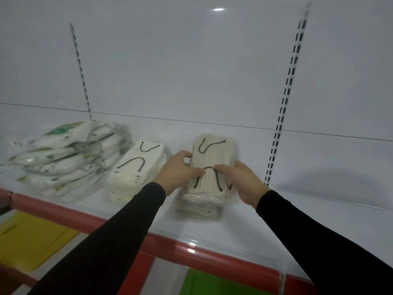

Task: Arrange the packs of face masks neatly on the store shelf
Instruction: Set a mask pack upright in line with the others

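Since I'm squaring the top beige mask pack (212,158) on its stack, left hand (178,167) and right hand (240,177) are both gripping its edges.

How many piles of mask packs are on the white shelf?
3. A messy green-printed pile at the left, a white pile with dark ear loops in the middle, and a beige pile under both hands. Packs within each pile overlap, so they can't be counted.

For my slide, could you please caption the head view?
Left hand and right hand square a beige mask pack on the white shelf.
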Action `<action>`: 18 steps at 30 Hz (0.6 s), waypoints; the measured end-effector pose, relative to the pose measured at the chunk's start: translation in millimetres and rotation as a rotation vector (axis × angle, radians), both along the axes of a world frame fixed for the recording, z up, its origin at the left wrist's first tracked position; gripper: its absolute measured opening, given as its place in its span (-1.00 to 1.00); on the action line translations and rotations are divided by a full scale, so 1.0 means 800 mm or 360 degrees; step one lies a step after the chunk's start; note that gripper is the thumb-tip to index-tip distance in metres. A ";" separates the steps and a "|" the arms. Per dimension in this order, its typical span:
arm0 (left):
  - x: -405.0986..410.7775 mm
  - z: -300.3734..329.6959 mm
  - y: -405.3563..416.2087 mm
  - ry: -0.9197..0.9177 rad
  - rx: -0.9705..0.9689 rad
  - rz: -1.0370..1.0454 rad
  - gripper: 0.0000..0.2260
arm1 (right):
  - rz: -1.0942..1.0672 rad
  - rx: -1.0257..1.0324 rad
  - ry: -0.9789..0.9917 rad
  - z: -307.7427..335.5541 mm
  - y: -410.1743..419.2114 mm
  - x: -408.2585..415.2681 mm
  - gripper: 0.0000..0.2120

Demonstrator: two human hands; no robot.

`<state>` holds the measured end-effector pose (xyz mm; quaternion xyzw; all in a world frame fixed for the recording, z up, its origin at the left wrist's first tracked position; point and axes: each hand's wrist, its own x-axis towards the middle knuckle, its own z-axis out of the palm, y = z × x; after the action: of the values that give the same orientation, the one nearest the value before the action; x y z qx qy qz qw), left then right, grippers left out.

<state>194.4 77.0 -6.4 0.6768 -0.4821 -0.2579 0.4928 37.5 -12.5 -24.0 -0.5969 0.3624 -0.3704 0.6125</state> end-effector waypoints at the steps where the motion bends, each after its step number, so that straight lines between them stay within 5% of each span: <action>1: -0.003 0.003 0.004 0.0005 -0.0056 -0.0020 -0.51 | 0.0009 -0.0008 -0.0063 0.001 0.003 -0.001 -0.53; 4: -0.013 0.018 0.012 0.0042 -0.0250 -0.0082 -0.49 | 0.0053 0.0057 -0.0320 0.009 0.010 -0.007 -0.47; 7: -0.032 0.033 0.011 0.0179 -0.0384 -0.0196 -0.41 | 0.0056 0.0071 -0.0499 0.021 0.016 -0.027 -0.65; 10: -0.062 0.035 -0.004 0.0430 -0.0308 -0.0337 -0.28 | 0.0017 0.0028 -0.0608 0.025 0.015 -0.062 -0.65; 13: -0.107 0.029 -0.023 0.0630 -0.0148 -0.0579 -0.40 | -0.0110 -0.0011 -0.0567 0.021 0.012 -0.103 -0.62; 16: -0.161 0.024 -0.042 0.0495 -0.0124 -0.0701 -0.41 | -0.0278 0.0027 -0.0496 0.014 0.008 -0.160 -0.48; 18: -0.199 0.025 -0.055 0.0223 -0.0149 -0.0770 -0.44 | -0.0266 0.0012 -0.0412 0.012 0.003 -0.209 -0.58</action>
<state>35.5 32.9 13.5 0.4987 -0.6062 -0.3920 0.4798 -129.6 -9.8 -14.2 -0.5096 0.3302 -0.4924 0.6235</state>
